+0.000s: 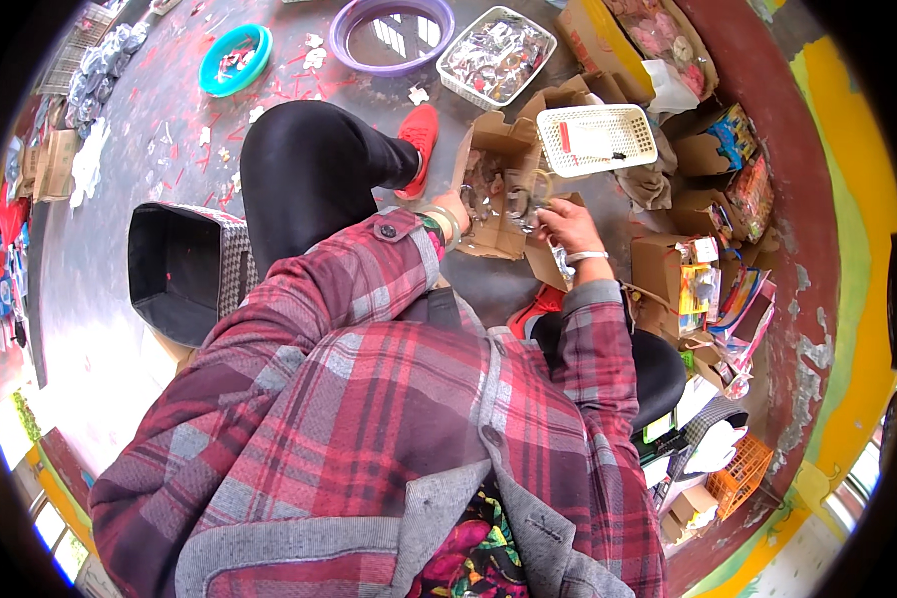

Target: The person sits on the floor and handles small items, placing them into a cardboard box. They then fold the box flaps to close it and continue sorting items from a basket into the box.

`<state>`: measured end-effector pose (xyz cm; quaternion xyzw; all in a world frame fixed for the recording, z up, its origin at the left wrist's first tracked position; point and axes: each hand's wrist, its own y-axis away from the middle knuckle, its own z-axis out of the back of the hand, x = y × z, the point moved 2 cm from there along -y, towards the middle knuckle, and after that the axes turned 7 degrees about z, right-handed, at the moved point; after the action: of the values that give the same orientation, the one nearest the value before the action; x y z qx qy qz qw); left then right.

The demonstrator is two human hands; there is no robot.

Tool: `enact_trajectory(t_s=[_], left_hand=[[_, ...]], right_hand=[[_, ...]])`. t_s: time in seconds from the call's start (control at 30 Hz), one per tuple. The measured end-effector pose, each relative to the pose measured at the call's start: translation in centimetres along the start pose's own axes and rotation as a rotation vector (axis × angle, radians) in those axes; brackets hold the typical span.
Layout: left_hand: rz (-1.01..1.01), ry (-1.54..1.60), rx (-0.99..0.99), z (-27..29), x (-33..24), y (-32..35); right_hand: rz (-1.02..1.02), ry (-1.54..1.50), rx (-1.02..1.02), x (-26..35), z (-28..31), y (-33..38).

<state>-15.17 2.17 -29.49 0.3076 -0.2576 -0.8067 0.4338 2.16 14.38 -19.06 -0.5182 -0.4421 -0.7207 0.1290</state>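
Observation:
An open cardboard box [496, 239] stands on the floor in front of me, with small wrapped items inside. My left hand [452, 211] is at its left edge, fingers curled beside a dark ring-shaped thing [468, 201]; whether it grips this or the box edge is unclear. Over the box's right side, my right hand [571, 227] has its fingers pinched together. Next to those fingertips are a yellow ring-like item [540, 186] and some shiny clear wrapping, too small to make out fully.
A white basket [633, 124] with a red-handled item sits beyond the box. Farther off are a basket of shiny packets [496, 55], a purple basin [339, 45] and a teal basin [209, 82]. A black-lined bin [174, 264] stands left; filled cartons [658, 261] line the right wall.

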Motion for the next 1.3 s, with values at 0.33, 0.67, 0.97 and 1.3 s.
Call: enact_trajectory(t_s=[0.33,0.67,0.97,1.3], left_hand=[[-0.009,-0.014,0.020,0.9,-0.3,1.0],[-0.045,-0.035,-0.010,0.6,-0.4,0.7],[-0.119,-0.001,-0.033,-0.5,0.2,-0.2],[-0.224,-0.180,0.017,-0.5,0.5,0.0]], right_hand=[[-0.003,0.833,-0.019,-2.0,-5.8,-1.0],[-0.097,-0.081,-0.388,-1.3,5.6,-0.2],[-0.056,0.628,-0.457,-14.2,8.7,-3.0],[-0.209,0.992,-0.381,-10.5,4.0,-3.1]])
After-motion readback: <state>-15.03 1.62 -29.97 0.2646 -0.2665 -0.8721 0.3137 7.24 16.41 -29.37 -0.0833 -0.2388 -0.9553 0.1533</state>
